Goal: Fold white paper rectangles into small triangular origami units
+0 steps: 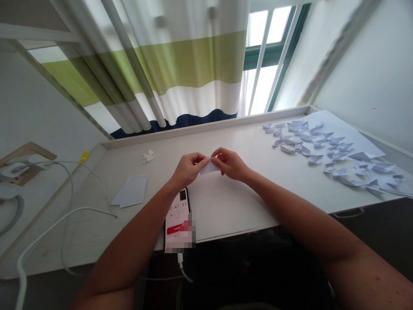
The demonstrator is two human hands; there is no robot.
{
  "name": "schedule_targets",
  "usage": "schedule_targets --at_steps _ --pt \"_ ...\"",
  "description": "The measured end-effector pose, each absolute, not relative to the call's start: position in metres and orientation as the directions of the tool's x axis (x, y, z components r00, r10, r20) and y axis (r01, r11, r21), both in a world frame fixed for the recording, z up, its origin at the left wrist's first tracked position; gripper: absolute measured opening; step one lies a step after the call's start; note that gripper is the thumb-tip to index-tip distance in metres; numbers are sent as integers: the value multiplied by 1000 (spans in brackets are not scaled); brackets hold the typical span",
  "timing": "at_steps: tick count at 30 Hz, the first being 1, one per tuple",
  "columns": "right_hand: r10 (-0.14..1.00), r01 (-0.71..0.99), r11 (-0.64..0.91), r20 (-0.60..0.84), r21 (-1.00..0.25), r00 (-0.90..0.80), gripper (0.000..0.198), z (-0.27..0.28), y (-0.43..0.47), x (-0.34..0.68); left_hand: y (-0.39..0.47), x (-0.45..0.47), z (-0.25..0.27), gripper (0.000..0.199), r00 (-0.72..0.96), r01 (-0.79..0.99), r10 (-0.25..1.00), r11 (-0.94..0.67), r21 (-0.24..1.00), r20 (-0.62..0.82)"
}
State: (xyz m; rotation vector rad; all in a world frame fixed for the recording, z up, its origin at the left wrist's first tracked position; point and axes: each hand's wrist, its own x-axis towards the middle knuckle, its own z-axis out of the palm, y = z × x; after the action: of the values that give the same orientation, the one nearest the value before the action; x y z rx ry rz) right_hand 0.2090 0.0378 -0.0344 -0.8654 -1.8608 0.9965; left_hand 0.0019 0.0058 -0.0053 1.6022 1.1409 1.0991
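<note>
Between my two hands is a small piece of white paper, held just above the middle of the white desk. My left hand pinches its upper left part between thumb and fingers. On the other side, my right hand grips the paper's upper right part with thumb and bent fingers. The fingers partly cover the paper, so its exact folds are hard to make out. Several folded white paper boats lie spread over the right side of the desk.
A phone with a plugged-in cable lies at the front edge by my left forearm. Left of it are flat paper slips and a crumpled tissue. White cables trail over the left side. A large white sheet lies back right.
</note>
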Motion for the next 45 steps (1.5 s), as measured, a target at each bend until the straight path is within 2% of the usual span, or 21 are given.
schedule_targets --at_steps 3,7,9,12,17,22,25,27,30,33,38,41,45 --pt "804 185 548 452 -816 -386 28 -36 39 209 5 2 -3 31 127 139 985 -136 981 119" --pt "660 224 740 623 -634 -420 18 -32 36 211 5 3 -1 33 104 42 993 -62 997 57" --pt "599 249 793 638 -556 -484 20 -31 34 214 6 3 -1 37 112 -18 993 -35 999 37" --pt "560 250 819 622 -517 -548 30 -30 36 218 6 2 -1 44 122 -91 993 17 996 -6" --pt "551 184 815 635 -550 -542 26 -32 39 221 7 0 -1 56 108 -91 994 21 996 -11" --pt "597 123 766 628 -630 -499 20 -32 39 218 8 -1 -5 53 123 -30 990 -67 997 70" --pt "596 127 776 653 -617 -467 11 -31 41 217 8 0 -5 51 176 -21 982 -72 997 74" --pt "596 146 784 666 -603 -449 14 -31 41 217 7 0 -4 52 218 -28 973 -67 997 72" --pt "648 182 748 643 -638 -409 17 -30 41 216 5 1 -2 57 267 -52 962 -41 998 54" --pt "734 168 663 588 -730 -341 15 -31 40 214 3 3 -2 60 278 -63 960 -22 998 39" --pt "836 95 517 478 -851 -270 35 -35 42 208 5 6 -6 59 240 -106 970 -13 994 38" --pt "858 80 447 402 -891 -318 47 -36 43 208 6 5 -7 59 195 -111 979 -35 993 56" --pt "841 119 504 455 -855 -292 51 -30 41 210 6 3 -5 50 166 -14 978 -129 992 129"
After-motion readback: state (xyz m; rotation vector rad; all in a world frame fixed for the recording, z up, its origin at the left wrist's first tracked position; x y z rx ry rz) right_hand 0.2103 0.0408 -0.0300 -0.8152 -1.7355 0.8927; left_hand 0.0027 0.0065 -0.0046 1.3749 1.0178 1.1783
